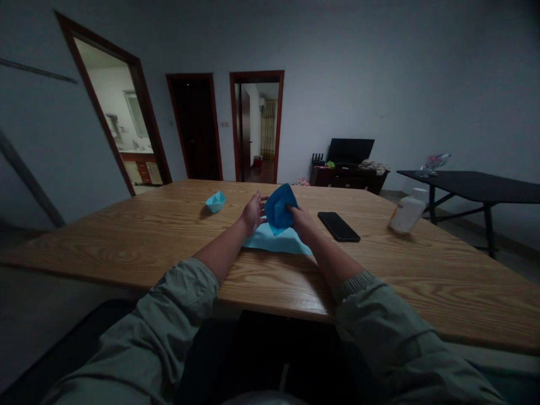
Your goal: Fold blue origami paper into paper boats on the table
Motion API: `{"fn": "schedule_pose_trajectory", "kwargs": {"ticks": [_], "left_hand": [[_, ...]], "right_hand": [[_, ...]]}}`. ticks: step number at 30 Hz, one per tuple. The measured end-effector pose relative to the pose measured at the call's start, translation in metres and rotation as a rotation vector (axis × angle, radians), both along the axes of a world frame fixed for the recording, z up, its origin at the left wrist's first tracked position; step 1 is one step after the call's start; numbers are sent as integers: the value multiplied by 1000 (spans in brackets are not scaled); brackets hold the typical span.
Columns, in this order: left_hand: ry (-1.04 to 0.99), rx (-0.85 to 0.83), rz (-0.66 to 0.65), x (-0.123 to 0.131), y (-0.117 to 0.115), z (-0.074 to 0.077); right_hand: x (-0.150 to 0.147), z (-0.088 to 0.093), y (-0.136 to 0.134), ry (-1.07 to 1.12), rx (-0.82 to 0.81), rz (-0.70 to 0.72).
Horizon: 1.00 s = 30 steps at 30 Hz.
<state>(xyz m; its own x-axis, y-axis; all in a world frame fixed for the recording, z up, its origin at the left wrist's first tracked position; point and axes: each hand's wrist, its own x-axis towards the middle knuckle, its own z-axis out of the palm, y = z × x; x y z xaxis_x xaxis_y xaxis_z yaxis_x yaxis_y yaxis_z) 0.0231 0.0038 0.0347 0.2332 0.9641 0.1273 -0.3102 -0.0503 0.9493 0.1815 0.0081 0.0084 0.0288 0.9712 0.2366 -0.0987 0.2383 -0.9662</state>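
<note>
"Leftmost?"
"One paper boat (pixel 215 202) sits at nine o'clock."
"Then?"
"Left hand (pixel 252 214), fingers spread open, beside one folded blue paper (pixel 277 209), our clock's centre; whether touching, I can't tell."
"Below?"
"One pale sheet (pixel 276 242), six o'clock."
"Rightward?"
"Right hand (pixel 301 220), fingers gripping that paper; one phone (pixel 338 226) towards four, one bottle (pixel 407 214) at three."

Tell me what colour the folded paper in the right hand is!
The folded paper in the right hand is blue, seen in the head view.
</note>
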Motion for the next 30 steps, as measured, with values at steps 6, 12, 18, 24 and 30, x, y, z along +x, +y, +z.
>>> {"fn": "schedule_pose_trajectory", "kwargs": {"ticks": [6,12,18,24,30], "left_hand": [[-87,-161,-129,13,13,-23],[-155,-147,-184,13,15,-26],[-187,-121,-260,7,-1,-14],[-74,-22,-211,10,-7,-11],[-59,63,-152,8,-4,-14]], "right_hand": [[0,-5,1,-126,80,-112],[-1,-8,0,-300,178,-140],[4,-9,2,-282,128,-165],[5,-12,1,-221,152,-72],[4,0,-10,-106,-79,-12]]}}
